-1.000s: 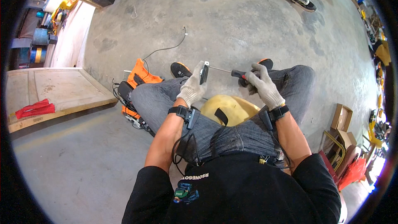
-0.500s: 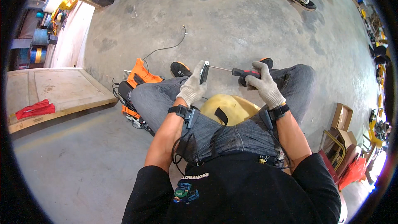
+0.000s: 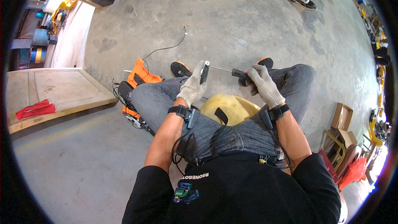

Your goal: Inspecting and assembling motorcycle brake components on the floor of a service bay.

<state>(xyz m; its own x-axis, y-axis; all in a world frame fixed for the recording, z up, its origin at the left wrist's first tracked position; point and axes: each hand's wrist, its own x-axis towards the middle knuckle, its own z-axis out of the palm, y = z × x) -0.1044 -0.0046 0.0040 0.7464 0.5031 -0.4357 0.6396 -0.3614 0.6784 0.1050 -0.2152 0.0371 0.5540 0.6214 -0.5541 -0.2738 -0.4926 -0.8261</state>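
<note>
In a pale work glove, my left hand [image 3: 193,86] is closed around a small black part with a pale metal end [image 3: 204,73]; what kind of part it is I cannot make out. My right hand [image 3: 264,85], gloved alike, grips the dark handle of a screwdriver [image 3: 239,73]. Its thin shaft runs left, with the tip at the part's metal end. Both hands are above my spread legs, over the floor. Just behind them, between my thighs, sits a rounded yellow object [image 3: 229,108] with a black strap across it.
Left of my knee lies an orange tool or case [image 3: 140,74] with black cables trailing over the floor. A wooden panel [image 3: 62,93] bearing red gloves [image 3: 35,109] is farther left. Cardboard boxes [image 3: 342,118] stand at right. Another person's shoe [image 3: 304,1] is at the far right.
My right hand has shifted its grip on the screwdriver handle, its fingers now wrapped farther over it. My left hand and the part have stayed in place.
</note>
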